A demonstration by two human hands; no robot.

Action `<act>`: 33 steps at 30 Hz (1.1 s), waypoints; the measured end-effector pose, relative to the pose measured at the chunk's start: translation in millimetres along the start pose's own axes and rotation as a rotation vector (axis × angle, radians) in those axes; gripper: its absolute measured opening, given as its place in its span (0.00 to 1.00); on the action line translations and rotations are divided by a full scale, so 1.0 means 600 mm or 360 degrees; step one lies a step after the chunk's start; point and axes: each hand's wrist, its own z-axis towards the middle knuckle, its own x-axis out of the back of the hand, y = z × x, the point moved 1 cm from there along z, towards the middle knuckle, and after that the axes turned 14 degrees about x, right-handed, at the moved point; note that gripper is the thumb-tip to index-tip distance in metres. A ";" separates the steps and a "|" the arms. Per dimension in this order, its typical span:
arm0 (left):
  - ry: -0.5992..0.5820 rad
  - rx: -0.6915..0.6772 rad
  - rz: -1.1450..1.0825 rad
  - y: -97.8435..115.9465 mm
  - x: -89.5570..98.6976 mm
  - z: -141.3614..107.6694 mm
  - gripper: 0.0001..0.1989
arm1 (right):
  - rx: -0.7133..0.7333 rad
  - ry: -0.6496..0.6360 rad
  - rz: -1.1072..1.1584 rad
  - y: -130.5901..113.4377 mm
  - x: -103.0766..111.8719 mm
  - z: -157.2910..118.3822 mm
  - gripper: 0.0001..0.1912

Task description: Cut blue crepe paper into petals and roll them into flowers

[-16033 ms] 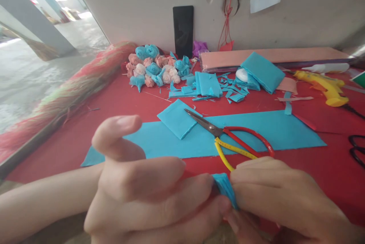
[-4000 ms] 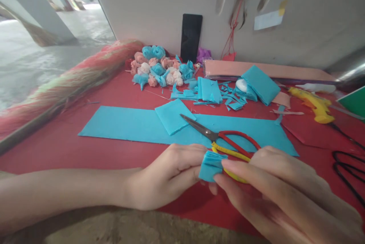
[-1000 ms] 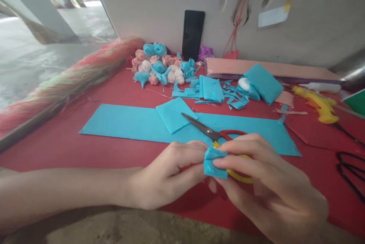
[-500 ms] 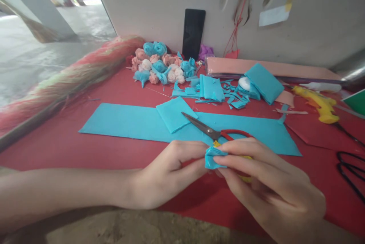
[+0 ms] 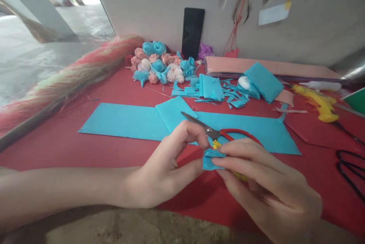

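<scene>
One blue paper piece (image 5: 210, 163), pleats running hand to hand: we note it just left of the right hand (image 5: 276, 183), pinched between fingers and thumb. From the left hand (image 5: 168, 168) it lies rightward, at thumb and crooked forefinger; whether those grip, we cannot tell. Neither hand seems nearer.

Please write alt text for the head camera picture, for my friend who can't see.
A right hand pinches a folded blue paper above a red table, the left hand at its edge. Scissors lie behind on blue sheets; farther back are paper flowers, blue scraps and a yellow glue gun.
</scene>
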 end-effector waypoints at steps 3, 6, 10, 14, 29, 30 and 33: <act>-0.0034 -0.0123 0.0007 0.001 0.002 0.001 0.09 | -0.0034 -0.0050 0.0037 0.001 0.001 0.000 0.08; -0.0065 -0.0185 0.0048 0.007 0.004 0.003 0.09 | -0.0031 -0.0098 0.0018 0.002 0.001 0.003 0.09; -0.0034 -0.0167 0.0090 0.013 0.007 0.005 0.10 | -0.0025 -0.0101 -0.0031 0.003 -0.003 0.006 0.07; -0.0031 -0.0062 0.0082 0.014 0.009 0.004 0.11 | -0.0042 -0.0059 -0.0039 0.003 -0.005 0.007 0.07; 0.0058 0.0329 -0.0642 0.037 0.025 0.026 0.07 | -0.0293 -0.0883 -0.0970 0.063 0.042 0.016 0.17; 0.0061 0.0331 -0.0674 0.040 0.026 0.027 0.07 | -0.0414 -0.1101 -0.1047 0.074 0.045 0.011 0.22; 0.0031 0.0376 -0.0800 0.047 0.028 0.031 0.08 | -0.0658 -0.1475 -0.1022 0.091 0.038 -0.002 0.27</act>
